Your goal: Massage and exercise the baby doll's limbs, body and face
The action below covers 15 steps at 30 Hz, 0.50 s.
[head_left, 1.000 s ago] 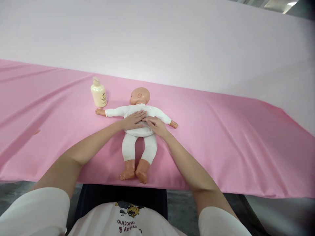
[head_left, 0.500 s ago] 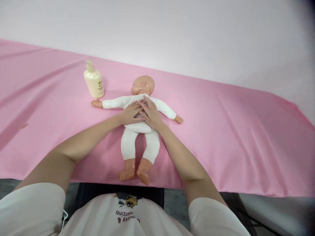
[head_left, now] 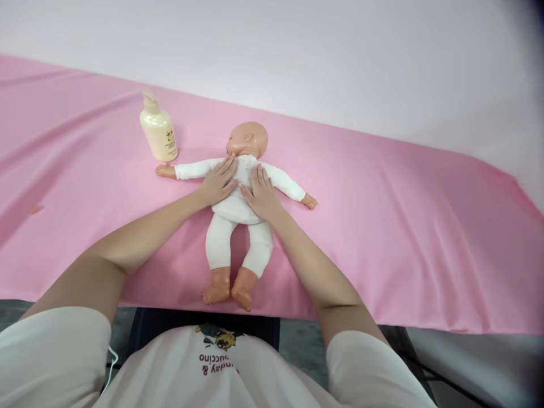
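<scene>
A baby doll [head_left: 238, 208] in a white cloth body lies with its feet toward me, its arms spread and its head turned to the left. My left hand [head_left: 218, 182] rests flat on the left side of its torso, fingertips near the neck. On the torso's right side lies my right hand [head_left: 262, 194], palm down with the thumb stretched out toward the middle. A strip of the white chest shows between the two hands. Neither hand grips anything.
A cream pump bottle [head_left: 158, 131] stands upright beyond the doll's left-side hand. Pink cloth [head_left: 382, 243] covers the table, with folds at both sides. Behind it rises a white wall [head_left: 297, 51]. The table's front edge runs just below the doll's feet.
My hands have slid apart from the middle of the doll's chest, the left one outward to the left, the right one slightly right. The whole view has shifted a little.
</scene>
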Each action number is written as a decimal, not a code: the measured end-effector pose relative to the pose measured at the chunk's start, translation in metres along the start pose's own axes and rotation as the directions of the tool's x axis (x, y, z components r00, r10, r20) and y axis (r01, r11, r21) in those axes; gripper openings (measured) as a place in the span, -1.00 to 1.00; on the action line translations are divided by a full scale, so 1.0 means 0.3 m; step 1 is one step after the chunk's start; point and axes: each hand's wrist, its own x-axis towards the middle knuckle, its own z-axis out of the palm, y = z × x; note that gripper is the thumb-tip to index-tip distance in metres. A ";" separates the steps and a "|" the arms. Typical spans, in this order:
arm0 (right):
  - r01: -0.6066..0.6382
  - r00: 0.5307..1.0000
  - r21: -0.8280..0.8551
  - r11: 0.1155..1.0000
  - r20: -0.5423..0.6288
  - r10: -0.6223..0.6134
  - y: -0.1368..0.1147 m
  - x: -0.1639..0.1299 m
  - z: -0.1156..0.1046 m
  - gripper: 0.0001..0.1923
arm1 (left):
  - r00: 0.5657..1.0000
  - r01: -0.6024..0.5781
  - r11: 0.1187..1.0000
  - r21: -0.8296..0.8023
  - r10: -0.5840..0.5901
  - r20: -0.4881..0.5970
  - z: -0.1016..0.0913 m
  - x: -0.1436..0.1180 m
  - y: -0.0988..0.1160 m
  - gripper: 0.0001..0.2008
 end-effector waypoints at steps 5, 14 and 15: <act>-0.030 0.999 -0.031 0.999 0.037 0.032 -0.050 -0.053 0.000 0.01 | 1.000 0.008 1.000 0.013 -0.008 0.002 0.002 -0.001 -0.003 -0.22; 0.074 0.968 -0.141 0.987 0.248 -0.037 -0.193 -0.183 -0.062 -0.01 | 1.000 -0.017 1.000 -0.005 0.017 0.006 0.012 0.001 -0.035 -0.26; 0.133 0.957 -0.137 0.982 0.275 -0.092 -0.203 -0.189 -0.073 -0.02 | 1.000 -0.029 1.000 -0.011 0.029 0.008 0.011 0.000 -0.039 -0.26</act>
